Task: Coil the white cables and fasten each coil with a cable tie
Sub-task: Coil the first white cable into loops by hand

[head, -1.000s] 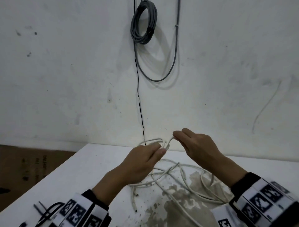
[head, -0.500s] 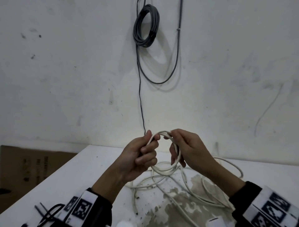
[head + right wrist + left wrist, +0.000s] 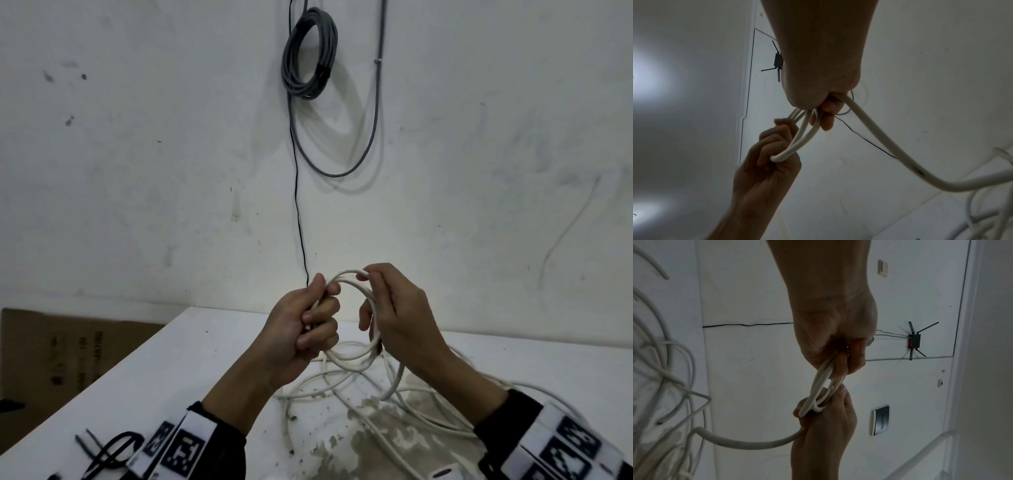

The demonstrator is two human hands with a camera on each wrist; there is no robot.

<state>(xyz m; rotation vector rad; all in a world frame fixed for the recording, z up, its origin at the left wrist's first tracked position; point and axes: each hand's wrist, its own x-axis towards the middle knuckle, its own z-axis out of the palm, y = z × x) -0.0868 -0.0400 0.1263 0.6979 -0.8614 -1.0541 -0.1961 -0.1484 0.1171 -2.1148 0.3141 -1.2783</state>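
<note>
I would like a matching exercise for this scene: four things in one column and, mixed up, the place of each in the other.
1. white coil
2. grey cable coil
3. black cable ties
4. cardboard

a. hanging on the wall
b. left of the table
c. held in the left hand and right hand
d. on the table's near left part

Pairs: 1-c, 2-a, 3-d, 4-b

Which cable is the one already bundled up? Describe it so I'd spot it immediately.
Look at the white wall behind the table, high above the hands. A grey coil hangs there beside a thin black wire. Unlike the loose white cables below, it is grey and bound by a dark strap.
</note>
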